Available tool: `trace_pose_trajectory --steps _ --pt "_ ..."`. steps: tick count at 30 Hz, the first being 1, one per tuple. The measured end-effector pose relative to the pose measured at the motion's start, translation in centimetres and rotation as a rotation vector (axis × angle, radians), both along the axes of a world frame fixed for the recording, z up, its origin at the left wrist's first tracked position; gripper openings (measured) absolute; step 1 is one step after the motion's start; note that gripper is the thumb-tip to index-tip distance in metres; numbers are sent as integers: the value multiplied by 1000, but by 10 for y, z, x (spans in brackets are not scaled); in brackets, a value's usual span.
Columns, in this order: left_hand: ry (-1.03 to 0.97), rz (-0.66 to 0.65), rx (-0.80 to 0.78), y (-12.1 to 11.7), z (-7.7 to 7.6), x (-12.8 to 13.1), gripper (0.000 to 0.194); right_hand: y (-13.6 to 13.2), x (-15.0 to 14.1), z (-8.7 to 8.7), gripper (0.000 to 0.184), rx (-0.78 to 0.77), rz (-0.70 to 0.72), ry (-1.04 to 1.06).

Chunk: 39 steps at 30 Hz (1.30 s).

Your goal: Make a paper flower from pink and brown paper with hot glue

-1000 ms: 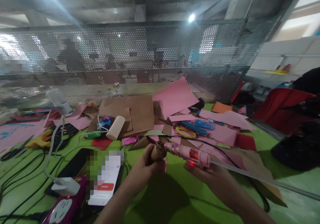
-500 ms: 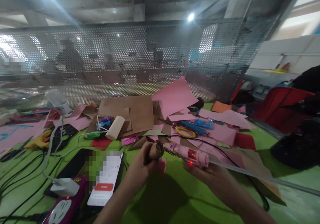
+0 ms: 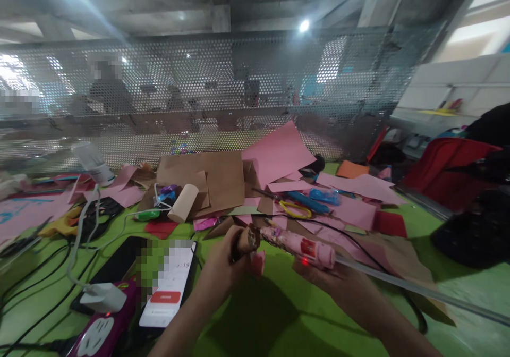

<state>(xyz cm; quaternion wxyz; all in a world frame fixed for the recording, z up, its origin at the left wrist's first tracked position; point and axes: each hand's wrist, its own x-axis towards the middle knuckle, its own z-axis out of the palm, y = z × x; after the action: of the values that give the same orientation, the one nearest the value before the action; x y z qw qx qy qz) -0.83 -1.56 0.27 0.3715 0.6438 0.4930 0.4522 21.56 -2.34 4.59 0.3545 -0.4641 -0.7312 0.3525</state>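
Observation:
Over the green tabletop [image 3: 255, 314], my left hand [image 3: 225, 256] is closed around a small brown paper roll [image 3: 246, 241]. A pink piece [image 3: 258, 263] sticks out below that roll. My right hand [image 3: 330, 280] grips a pink hot glue gun [image 3: 306, 246] with a red light lit on its side. A long clear glue stick [image 3: 398, 278] runs out of its back to the right. The glue gun's nozzle points at the end of the roll, close beside it; I cannot tell whether they touch. The glue gun's handle is mostly hidden by my fingers.
Scissors with yellow handles [image 3: 295, 210] lie among pink paper scraps [image 3: 354, 213]. Brown cardboard [image 3: 223, 179] and a beige paper tube [image 3: 184, 203] stand behind. At left are a phone [image 3: 171, 288], a purple power strip [image 3: 99, 330] and cables. A perforated metal screen [image 3: 199, 86] borders the back.
The brown roll has turned slightly in my left hand, and the pink piece below it shows more. The glue gun stays almost in place.

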Motion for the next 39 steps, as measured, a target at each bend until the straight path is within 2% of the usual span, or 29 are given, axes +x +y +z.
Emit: trace_pose_trajectory --steps 10,26,32,39 --pt "-4 7 -5 0 1 1 25 3 2 -7 35 12 31 30" --pt "4 50 17 1 0 -1 32 1 -2 -1 36 -21 64 59" --pt "45 57 46 2 -2 -4 30 2 3 -7 40 6 22 36" --pt "79 66 73 3 -4 -6 29 2 1 -5 38 -4 77 40"
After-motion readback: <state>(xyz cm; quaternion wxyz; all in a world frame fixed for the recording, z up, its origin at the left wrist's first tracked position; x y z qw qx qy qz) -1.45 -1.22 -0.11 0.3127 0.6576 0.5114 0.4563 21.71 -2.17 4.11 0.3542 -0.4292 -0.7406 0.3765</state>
